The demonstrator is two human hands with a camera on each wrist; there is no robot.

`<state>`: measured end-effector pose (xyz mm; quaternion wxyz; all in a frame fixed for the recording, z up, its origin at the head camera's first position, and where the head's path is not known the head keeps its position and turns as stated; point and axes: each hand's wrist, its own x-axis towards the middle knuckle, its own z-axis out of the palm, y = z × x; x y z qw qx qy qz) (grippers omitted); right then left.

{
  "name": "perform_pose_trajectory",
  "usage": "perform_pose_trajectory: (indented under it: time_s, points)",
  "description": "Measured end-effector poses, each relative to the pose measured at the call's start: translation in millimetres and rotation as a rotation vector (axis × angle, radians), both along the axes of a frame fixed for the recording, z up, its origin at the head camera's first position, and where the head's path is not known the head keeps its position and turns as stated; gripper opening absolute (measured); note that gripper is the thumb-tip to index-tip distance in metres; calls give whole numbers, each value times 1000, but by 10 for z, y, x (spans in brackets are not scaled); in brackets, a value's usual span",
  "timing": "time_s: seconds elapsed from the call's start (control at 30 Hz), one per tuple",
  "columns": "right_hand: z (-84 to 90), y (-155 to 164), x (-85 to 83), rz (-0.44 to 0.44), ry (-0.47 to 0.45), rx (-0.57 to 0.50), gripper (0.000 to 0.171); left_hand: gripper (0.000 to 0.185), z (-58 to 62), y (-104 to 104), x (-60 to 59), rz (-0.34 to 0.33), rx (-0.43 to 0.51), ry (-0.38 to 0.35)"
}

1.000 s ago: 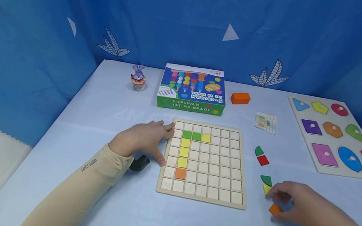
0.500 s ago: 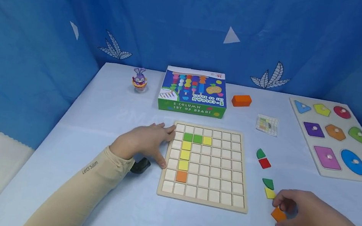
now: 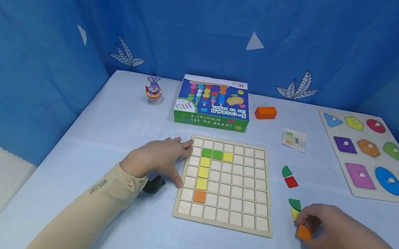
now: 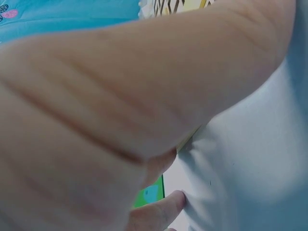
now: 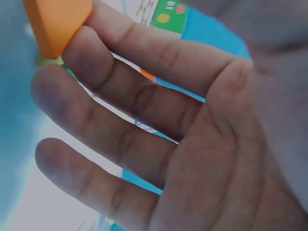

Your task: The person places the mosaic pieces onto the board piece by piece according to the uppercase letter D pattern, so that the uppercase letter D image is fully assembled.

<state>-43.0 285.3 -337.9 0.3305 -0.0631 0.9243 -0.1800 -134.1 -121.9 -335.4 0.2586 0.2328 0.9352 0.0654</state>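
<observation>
My right hand (image 3: 328, 230) pinches an orange block (image 3: 304, 232) between thumb and fingertips, low over the table to the right of the grid board. In the right wrist view the orange block (image 5: 57, 24) shows a thick side and touches the fingertips. A yellow tile (image 3: 295, 215) and a green quarter-round tile (image 3: 294, 204) lie just beyond these fingers. My left hand (image 3: 158, 155) rests along the left edge of the wooden grid board (image 3: 221, 225), thumb and fingers spread. Green, yellow and orange squares form a corner shape on the board. In the left wrist view, my own hand hides most of it.
Farther back lie a red tile (image 3: 291, 182), another green quarter-round tile (image 3: 286, 171) and a small pattern card (image 3: 294, 140). A bead-set box (image 3: 213, 103), an orange block-shaped piece (image 3: 265, 113) and a rabbit figure (image 3: 153, 90) stand behind. A knobbed shape puzzle (image 3: 357, 155) lies right.
My right hand shifts slightly about the orange block, which now appears tilted and a little nearer the yellow tile. My left hand stays at the board's edge.
</observation>
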Motion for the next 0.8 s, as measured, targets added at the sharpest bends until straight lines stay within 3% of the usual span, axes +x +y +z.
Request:
perform_pose_trajectory:
  time_s: [0.2, 0.53, 0.67, 0.8]
  points:
    - [178, -201, -90, 97, 77, -53, 39, 109, -16, 0, -7, -7, 6, 4]
    - [429, -847, -237, 199, 132, -90, 33, 109, -42, -23, 3, 11, 11, -6]
    - [434, -1117, -273, 222, 146, -114, 31, 109, -45, -25, -4, 4, 13, 10]
    - [325, -1321, -291, 247, 193, -154, 30, 109, -49, -18, -12, 2, 12, 7]
